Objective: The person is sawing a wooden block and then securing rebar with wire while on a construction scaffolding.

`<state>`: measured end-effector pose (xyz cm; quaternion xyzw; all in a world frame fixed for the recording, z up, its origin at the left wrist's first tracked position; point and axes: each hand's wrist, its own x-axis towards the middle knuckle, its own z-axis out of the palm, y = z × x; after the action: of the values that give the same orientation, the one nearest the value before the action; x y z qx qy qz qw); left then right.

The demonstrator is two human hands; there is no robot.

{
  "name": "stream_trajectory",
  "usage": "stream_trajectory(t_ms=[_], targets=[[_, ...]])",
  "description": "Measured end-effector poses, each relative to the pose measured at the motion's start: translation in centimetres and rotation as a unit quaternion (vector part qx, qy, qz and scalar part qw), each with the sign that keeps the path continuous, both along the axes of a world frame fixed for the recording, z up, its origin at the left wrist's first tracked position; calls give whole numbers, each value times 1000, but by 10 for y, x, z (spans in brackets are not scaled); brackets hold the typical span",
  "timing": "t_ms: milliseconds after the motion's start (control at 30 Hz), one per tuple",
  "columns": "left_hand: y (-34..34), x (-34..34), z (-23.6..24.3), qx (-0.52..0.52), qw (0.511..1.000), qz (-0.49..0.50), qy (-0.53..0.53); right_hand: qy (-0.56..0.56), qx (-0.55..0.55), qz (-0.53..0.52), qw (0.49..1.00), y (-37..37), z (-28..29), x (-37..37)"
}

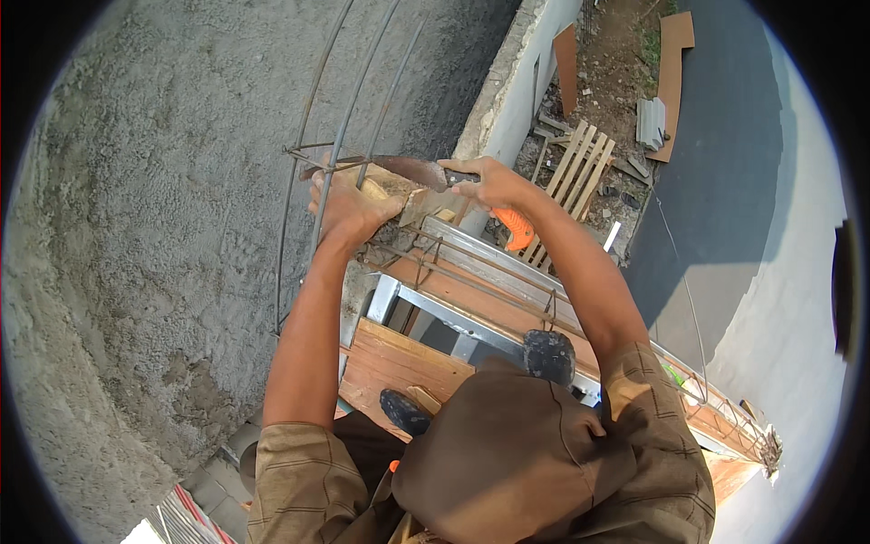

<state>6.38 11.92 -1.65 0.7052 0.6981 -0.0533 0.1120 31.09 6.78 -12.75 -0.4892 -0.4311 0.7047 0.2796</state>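
My left hand [353, 204] grips a short pale wooden block [381, 189] beside the tied steel bars [339, 127] of a rebar cage against a rough grey wall. In my right hand [489, 186] is the black handle [459, 177] of a wide rusty blade [412, 172], held level across the bars and block. An orange tool handle [515, 231] shows just below my right hand; what it is attached to is hidden. A small piece of weathered board [412, 207] stands beside my left hand.
My dark shoes [546, 354] rest high up on planks [381, 354] and a metal frame [390, 295], with another rebar cage [480, 286] alongside. A white parapet wall [512, 109] borders a drop to a dirt strip with a pallet [575, 190], loose boards [675, 91] and a grey road [689, 236].
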Motion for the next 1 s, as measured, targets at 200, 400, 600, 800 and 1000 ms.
stream_trajectory(t_ms=[200,400,600,800,1000], targets=[[1,0,-7,-38,998,15,52,-12,-63,1,998,-43,-43,29],[0,-5,-6,-9,1000,-5,11,-4,15,43,999,-7,-13,14],[4,-1,-13,-35,998,0,46,-10,-38,-13,999,-58,-6,54],[0,-9,-12,-16,1000,2,0,-6,-36,22,999,-15,-19,8],[3,-1,-14,12,997,-6,82,-31,-33,-1,999,-44,-13,56]])
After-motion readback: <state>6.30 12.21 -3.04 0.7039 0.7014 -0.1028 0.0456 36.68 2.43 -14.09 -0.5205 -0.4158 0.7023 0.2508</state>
